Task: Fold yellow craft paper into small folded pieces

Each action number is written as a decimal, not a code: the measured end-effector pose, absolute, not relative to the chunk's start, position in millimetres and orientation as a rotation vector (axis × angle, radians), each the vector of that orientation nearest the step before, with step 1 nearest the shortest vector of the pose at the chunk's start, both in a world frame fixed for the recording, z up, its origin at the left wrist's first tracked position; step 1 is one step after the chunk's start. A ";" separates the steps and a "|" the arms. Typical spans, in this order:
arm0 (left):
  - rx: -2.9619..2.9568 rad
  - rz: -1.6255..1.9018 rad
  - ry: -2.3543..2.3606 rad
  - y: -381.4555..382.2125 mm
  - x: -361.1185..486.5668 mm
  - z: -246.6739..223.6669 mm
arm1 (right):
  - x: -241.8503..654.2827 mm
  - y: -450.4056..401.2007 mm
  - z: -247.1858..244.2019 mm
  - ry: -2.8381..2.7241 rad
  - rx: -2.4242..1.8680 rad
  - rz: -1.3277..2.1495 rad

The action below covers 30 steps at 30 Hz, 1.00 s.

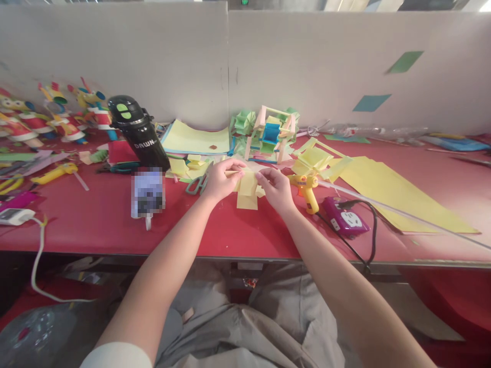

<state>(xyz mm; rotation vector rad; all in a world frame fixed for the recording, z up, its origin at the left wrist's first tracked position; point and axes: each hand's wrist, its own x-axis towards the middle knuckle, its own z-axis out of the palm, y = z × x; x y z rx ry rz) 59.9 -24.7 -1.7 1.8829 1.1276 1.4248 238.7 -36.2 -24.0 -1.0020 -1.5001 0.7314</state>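
Both hands meet over the red table, around a small pale-yellow piece of paper [248, 184]. My left hand [223, 180] is closed, pinching a thin rolled stick [233, 173] at the paper's upper left edge. At the paper's upper right edge, the thumb and fingers of my right hand [275, 188] press together on it. Another yellow strip [247, 203] hangs or lies just below; I cannot tell whether it is joined. Grey-green scissors [197, 186] lie left of my left hand. A yellow glue gun [308, 191] rests right of my right hand.
Behind my hands stands a paper wheel model [271, 134]. A black bottle [138, 133] and a blurred-out device [148, 194] are on the left. To the right are a purple power socket [346, 216] with a black cord, and yellow sheets [395, 197]. Paper figures [69, 120] line the far left.
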 end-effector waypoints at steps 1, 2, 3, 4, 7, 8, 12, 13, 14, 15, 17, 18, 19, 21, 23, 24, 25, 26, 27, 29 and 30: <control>1.880 1.429 1.126 -24.5 60.0 -1.9 | 238.7 -36.0 -24.3 -1.501 -0.998 0.733; 1.878 1.430 1.126 -24.3 60.1 -2.1 | 238.7 -35.9 -24.6 -1.503 -0.994 0.735; 1.878 1.429 1.126 -24.1 60.2 -2.1 | 238.7 -35.9 -24.9 -1.505 -0.989 0.737; 1.877 1.428 1.127 -24.0 60.2 -2.1 | 238.7 -35.9 -25.1 -1.505 -0.987 0.736; 1.874 1.423 1.133 -23.9 59.8 -2.1 | 238.5 -36.3 -25.4 -1.499 -0.993 0.732; 1.873 1.422 1.134 -23.8 59.6 -2.1 | 238.5 -36.4 -25.4 -1.498 -0.994 0.732; 1.874 1.415 1.136 -24.0 59.0 -2.2 | 238.8 -36.6 -25.1 -1.513 -0.988 0.720; 1.873 1.413 1.137 -24.2 59.0 -2.1 | 239.0 -36.5 -25.0 -1.515 -0.989 0.713; 1.872 1.412 1.138 -24.4 59.2 -1.9 | 239.2 -36.4 -24.9 -1.517 -0.992 0.708; 1.870 1.411 1.137 -24.7 59.4 -1.6 | 239.3 -36.2 -24.8 -1.517 -0.995 0.706; 1.859 1.410 1.129 -25.3 60.0 -0.9 | 239.3 -36.0 -24.6 -1.516 -1.000 0.709; 1.852 1.410 1.125 -25.5 60.3 -0.6 | 239.3 -35.9 -24.4 -1.515 -1.001 0.711; 1.845 1.410 1.123 -25.7 60.5 -0.4 | 239.2 -36.0 -24.1 -1.513 -1.001 0.714; 1.832 1.409 1.123 -25.9 60.6 -0.3 | 239.1 -36.4 -23.4 -1.508 -1.004 0.712; 1.826 1.402 1.127 -25.7 60.2 -0.5 | 239.3 -37.1 -22.7 -1.505 -1.014 0.699; 1.823 1.397 1.128 -25.5 60.0 -0.8 | 239.5 -37.4 -22.4 -1.506 -1.018 0.690; 1.821 1.391 1.129 -25.2 59.8 -1.1 | 239.7 -37.6 -22.3 -1.504 -1.020 0.677; 1.819 1.387 1.127 -24.9 59.6 -1.4 | 240.0 -37.5 -22.4 -1.501 -1.018 0.664; 1.817 1.384 1.123 -24.6 59.4 -1.6 | 240.4 -37.3 -22.7 -1.497 -1.014 0.654; 1.809 1.383 1.103 -23.8 59.0 -2.1 | 241.1 -36.2 -23.6 -1.485 -0.999 0.657; 1.805 1.387 1.093 -23.4 58.7 -2.3 | 241.5 -35.6 -24.2 -1.478 -0.992 0.675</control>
